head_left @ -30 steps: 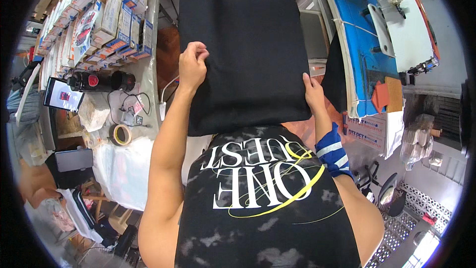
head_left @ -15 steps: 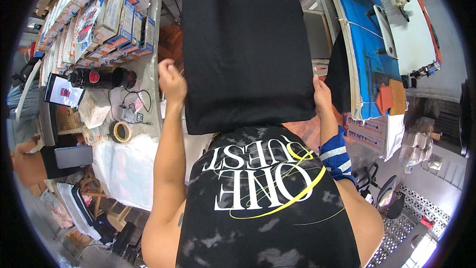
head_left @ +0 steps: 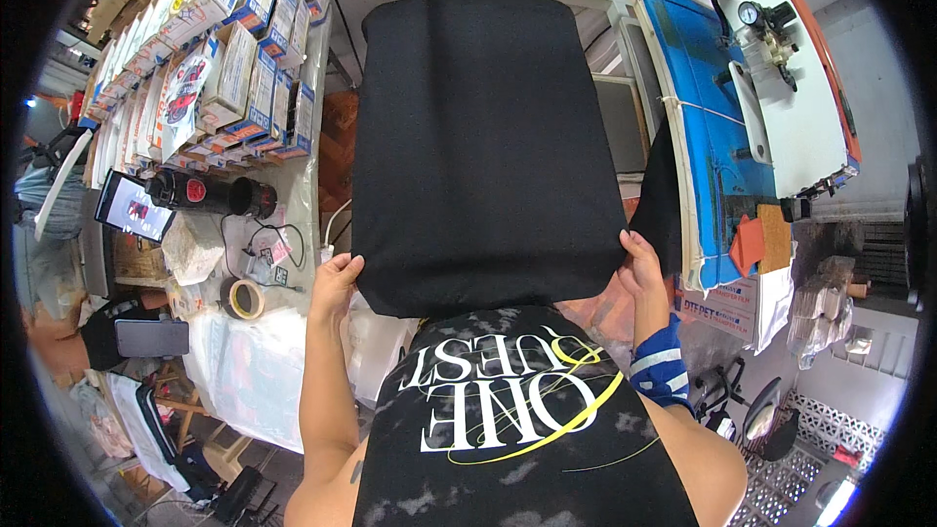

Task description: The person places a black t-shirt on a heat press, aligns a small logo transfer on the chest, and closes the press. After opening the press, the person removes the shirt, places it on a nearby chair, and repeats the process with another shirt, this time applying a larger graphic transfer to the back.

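A black cloth [head_left: 483,151] lies smooth over a broad flat board with rounded corners in front of my chest. Dark folds cross it near its close edge. My left hand [head_left: 337,283] pinches the cloth's left edge near the close corner, thumb on top. At the right edge, my right hand [head_left: 640,262] grips the cloth between thumb and fingers, at about the same height. The board itself is hidden under the cloth.
Left, a table bears stacked boxes [head_left: 234,78], a black bottle [head_left: 185,192], a tablet [head_left: 135,205], a tape roll [head_left: 241,299] and a cable. A phone [head_left: 151,339] is farther left. Right stand a blue-topped machine [head_left: 717,156], a pressure gauge [head_left: 749,14] and a carton [head_left: 722,310].
My left hand has slid toward me along the cloth's edge to the close corner and now pinches it. My right hand stays at the right edge. The whole view has shifted somewhat.
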The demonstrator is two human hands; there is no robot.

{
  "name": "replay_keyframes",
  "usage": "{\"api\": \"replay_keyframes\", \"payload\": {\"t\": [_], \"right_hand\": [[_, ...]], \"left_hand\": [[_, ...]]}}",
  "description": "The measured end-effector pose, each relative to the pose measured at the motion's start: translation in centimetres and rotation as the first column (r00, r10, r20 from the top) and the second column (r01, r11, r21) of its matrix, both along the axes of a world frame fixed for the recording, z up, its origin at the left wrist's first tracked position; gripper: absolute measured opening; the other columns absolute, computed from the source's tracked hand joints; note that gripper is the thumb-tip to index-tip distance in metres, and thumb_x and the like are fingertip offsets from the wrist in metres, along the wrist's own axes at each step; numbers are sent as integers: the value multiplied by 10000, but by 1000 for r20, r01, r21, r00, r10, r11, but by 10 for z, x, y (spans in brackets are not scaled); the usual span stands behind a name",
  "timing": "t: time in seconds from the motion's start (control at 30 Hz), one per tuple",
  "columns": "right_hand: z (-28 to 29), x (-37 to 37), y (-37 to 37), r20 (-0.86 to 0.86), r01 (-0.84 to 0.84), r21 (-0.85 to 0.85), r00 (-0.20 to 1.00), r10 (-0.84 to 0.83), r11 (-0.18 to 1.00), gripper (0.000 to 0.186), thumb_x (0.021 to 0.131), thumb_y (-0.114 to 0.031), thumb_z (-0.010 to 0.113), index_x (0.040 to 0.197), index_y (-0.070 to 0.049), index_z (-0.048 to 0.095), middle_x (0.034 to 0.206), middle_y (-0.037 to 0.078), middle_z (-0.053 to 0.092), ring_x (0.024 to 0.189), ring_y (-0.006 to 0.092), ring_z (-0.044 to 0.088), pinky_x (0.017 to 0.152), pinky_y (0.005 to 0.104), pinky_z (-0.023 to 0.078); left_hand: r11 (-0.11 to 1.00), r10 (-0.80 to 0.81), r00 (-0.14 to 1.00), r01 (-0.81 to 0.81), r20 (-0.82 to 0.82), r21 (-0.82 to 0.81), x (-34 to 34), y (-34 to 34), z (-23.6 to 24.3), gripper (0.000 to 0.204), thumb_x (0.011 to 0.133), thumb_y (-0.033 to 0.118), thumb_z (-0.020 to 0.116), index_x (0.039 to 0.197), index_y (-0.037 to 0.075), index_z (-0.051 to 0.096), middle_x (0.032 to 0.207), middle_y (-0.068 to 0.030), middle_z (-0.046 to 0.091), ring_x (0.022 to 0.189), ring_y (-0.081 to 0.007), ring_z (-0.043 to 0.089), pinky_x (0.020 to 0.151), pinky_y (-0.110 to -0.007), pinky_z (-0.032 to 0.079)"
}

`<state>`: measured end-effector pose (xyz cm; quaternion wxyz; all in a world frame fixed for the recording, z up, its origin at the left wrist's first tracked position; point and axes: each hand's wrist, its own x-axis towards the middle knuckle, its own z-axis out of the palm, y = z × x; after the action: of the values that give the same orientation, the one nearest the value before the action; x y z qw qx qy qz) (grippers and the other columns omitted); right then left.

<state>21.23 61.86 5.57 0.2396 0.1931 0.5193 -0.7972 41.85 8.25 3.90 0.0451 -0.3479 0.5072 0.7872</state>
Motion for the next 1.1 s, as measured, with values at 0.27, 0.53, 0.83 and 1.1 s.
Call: {"api": "replay_keyframes", "payload": {"t": [0.27, 0.53, 0.83, 1.1], "right_hand": [[14, -28, -34, -259, 226, 964, 921, 290, 140, 275, 924, -276, 748, 967, -6, 726, 1085, 168, 720, 973, 288, 674, 865, 433, 514], [43, -210, -301, -339, 371, 897, 227, 913, 241, 542, 991, -277, 598, 1454, -7, 516, 1558, 204, 453, 1478, 395, 369, 1227, 562, 261], [23, -328, -306, -278, 523, 851, 362, 890, 53, 439, 1008, -441, 538, 1304, -134, 642, 1304, 119, 620, 1263, 322, 557, 1135, 632, 327], [-11, -385, -178, 96, -132, 283, 989, 109, 950, 518, 1067, -448, 492, 1208, 14, 680, 1162, 173, 737, 1064, 305, 702, 936, 461, 539]], "left_hand": [[453, -52, 998, -4, -31, -891, -74, 8, 32, 244, 916, 131, 741, 1114, -12, 724, 1113, -142, 727, 1034, -284, 684, 933, -392, 531], [-188, -485, 872, -25, 70, -982, -375, 51, 40, 435, 1025, 239, 544, 1416, 51, 575, 1533, -185, 482, 1462, -396, 384, 1209, -601, 265], [-239, -535, 845, -136, 13, -961, -458, -10, 42, 228, 921, 206, 645, 1107, 97, 722, 1046, -120, 684, 1006, -369, 644, 904, -504, 506], [997, 42, 991, -51, 130, 64, -410, -100, 10, 449, 1062, 417, 573, 1261, 37, 705, 1180, -62, 744, 1029, -237, 712, 889, -378, 568]]}}
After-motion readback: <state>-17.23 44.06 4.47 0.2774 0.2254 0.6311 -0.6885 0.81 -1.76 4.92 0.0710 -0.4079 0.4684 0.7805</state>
